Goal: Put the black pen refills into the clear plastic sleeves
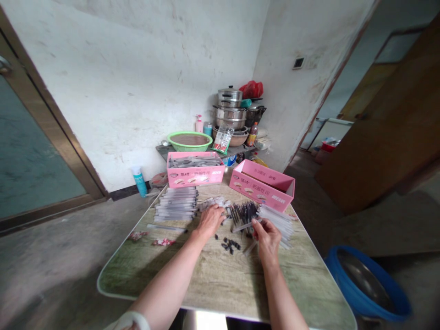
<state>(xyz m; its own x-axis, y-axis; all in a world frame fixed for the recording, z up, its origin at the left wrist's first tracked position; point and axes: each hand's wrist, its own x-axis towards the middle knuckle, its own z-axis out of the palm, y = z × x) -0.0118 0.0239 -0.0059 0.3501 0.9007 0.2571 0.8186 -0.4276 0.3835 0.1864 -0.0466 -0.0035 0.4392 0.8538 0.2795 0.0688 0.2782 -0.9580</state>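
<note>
My right hand [268, 234] pinches a thin translucent tube, like a pen barrel [243, 226], between thumb and fingers. Beneath and beside it lie a bundle of black-tipped sticks [244, 211] and a stack of clear tubes [280, 224]. My left hand [210, 221] reaches over a heap of small whitish pieces [217, 200], fingertips bent down and drawn together; whatever they hold is hidden. Small black caps [231, 245] lie loose between my hands. A neat stack of translucent pens [177, 204] rests at the left, with a single pen [167, 228] in front of it.
Two pink boxes stand at the table's far edge: the left box [195, 178] is filled with pens, the right box [261, 188] is angled. Behind are a green basin [189, 142] and stacked pots [229, 112]. A blue tub [371, 284] sits right of the table [220, 284].
</note>
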